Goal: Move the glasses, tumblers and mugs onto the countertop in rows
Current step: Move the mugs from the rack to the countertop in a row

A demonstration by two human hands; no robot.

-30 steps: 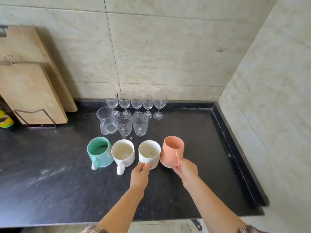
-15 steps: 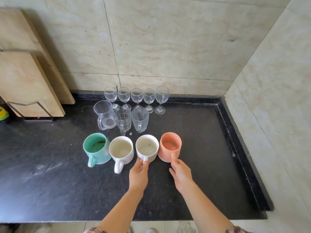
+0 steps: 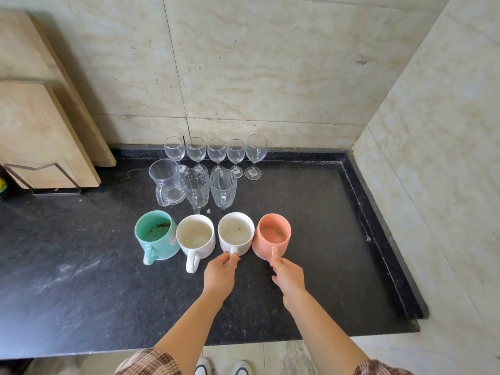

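Observation:
On the black countertop (image 3: 332, 247) stand three rows. Several wine glasses (image 3: 216, 153) line the back wall. In front of them stand three clear glass tumblers with handles (image 3: 195, 189). The front row holds a green mug (image 3: 157, 235), a white mug (image 3: 196, 238), a second white mug (image 3: 236, 234) and an orange mug (image 3: 273, 235), all upright with handles toward me. My left hand (image 3: 220, 274) pinches the second white mug's handle. My right hand (image 3: 288, 274) holds the orange mug's handle.
Two wooden cutting boards (image 3: 40, 117) lean in a rack against the wall at the left. A raised black rim (image 3: 378, 226) borders the counter on the right beside the tiled side wall. The counter's front edge (image 3: 243, 345) lies just below my forearms.
The orange mug, tilted and raised a second ago, now stands flat next to the white mug. Both hands have stayed on their mug handles.

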